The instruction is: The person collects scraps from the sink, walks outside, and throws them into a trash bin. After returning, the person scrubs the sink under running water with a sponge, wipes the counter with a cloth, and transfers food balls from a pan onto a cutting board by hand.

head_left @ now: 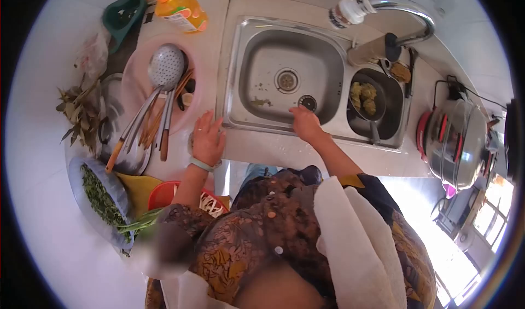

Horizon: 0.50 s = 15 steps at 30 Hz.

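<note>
The dark perforated disc (307,103) was in the sink (235,90), near and right of the drain (287,81), at the right hand (307,125); whether those fingers clamped it, I could not tell. The left hand (208,143), fingers apart, rested on the counter (262,145), seemingly for support.

A kitchen, shown by the steel sink (246,79), curved faucet (421,14), skimmer (167,65) and bowl of leafy greens (78,199).
</note>
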### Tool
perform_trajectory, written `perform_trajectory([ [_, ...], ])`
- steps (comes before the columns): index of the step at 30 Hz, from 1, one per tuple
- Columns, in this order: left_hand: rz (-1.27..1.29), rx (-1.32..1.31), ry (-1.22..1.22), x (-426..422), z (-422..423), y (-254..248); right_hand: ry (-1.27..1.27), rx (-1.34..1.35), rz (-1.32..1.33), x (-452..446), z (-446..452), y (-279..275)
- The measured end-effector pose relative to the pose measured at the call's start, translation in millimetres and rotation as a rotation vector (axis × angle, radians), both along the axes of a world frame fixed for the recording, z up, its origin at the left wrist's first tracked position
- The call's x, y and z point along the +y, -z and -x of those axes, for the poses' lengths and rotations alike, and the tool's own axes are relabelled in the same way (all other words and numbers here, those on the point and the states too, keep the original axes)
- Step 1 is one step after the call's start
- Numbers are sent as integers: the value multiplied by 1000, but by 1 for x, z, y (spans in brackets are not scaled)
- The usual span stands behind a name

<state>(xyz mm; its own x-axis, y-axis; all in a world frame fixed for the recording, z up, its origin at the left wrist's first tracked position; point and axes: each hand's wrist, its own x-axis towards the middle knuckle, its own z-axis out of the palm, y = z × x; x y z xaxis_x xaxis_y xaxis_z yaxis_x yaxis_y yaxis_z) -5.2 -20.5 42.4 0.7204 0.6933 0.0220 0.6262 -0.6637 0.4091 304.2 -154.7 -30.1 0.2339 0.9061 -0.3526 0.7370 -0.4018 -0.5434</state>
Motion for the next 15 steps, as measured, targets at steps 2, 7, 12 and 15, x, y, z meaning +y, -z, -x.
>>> perform_trajectory([
  [2, 4, -54, -16, -5, -3, -3, 30, 42, 69, -4, -4, 0],
  [7, 45, -71, -82, -27, 1, -3, 187, 197, 69, -18, -11, 6],
  [12, 101, -93, -59, -47, -8, 7, 228, 522, 10, -12, -36, -11],
  [15, 142, -109, -24, -56, -25, 5, 369, 626, 6, -8, -61, -34],
])
